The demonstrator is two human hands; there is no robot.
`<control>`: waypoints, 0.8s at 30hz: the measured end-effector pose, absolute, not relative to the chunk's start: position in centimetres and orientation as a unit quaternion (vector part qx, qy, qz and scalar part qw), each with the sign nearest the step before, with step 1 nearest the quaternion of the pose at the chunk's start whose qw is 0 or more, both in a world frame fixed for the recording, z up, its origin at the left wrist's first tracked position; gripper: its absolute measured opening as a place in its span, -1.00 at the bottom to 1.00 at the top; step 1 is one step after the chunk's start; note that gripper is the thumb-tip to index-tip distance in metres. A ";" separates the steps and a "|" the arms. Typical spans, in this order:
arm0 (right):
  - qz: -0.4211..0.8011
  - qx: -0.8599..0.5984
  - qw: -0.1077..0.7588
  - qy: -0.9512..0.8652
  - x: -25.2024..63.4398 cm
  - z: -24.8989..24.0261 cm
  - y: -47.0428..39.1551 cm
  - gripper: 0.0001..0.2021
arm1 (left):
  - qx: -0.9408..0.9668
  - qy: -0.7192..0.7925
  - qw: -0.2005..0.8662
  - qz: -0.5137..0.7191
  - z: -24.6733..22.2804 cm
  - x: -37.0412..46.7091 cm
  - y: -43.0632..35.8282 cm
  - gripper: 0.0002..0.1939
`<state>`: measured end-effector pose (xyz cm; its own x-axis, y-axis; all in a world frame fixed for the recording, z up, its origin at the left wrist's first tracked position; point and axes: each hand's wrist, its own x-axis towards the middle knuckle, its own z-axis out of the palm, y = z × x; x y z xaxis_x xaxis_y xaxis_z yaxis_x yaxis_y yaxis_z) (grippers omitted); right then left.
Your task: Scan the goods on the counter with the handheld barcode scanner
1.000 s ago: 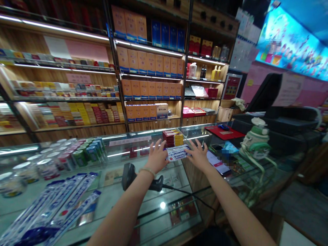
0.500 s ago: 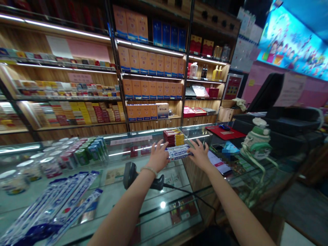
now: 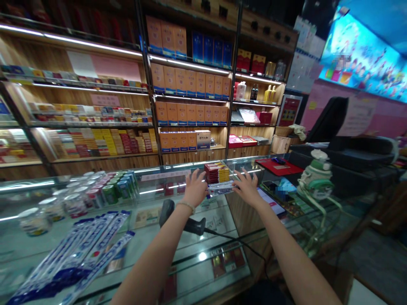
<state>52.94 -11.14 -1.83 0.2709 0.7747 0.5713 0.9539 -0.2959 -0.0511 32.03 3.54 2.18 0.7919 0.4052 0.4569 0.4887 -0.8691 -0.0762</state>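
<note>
A few slim white-and-blue packets lie crosswise on the glass counter, just in front of a stack of red and yellow small boxes. At their left end is my left hand, fingers spread upward and the thumb side close against the packets. My right hand is at the other end, also with fingers apart. Whether either thumb touches the packets is hard to see. A black handheld barcode scanner lies under my left forearm, partly covered by it.
More long blue-and-white packets fan out at the left front, with lidded jars and green tubs behind them. On the right are a phone, a green-and-white bottle and a red mat. Stocked shelves line the back.
The packets between my hands look lower and flatter than before. My fingers have spread slightly at both ends. The view has shifted a little to the left.
</note>
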 end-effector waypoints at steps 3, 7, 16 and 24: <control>-0.215 -0.767 0.213 -0.565 52.3 -0.5 -10.6 -0.89 | -0.935 -0.255 0.111 -0.222 3.4 31.1 3.6 -0.91; -0.197 -0.759 0.231 -0.576 50.7 0.7 -9.2 -0.91 | -0.924 -0.272 0.126 -0.239 4.5 29.2 3.9 -0.87; -0.164 -0.733 0.261 -0.607 45.4 1.8 -5.5 -0.89 | -0.902 -0.321 0.148 -0.246 5.0 23.0 5.6 -0.87; -0.104 -0.724 0.293 -0.615 41.6 3.0 -2.5 -0.86 | -0.874 -0.335 0.170 -0.307 5.1 19.9 6.2 -0.80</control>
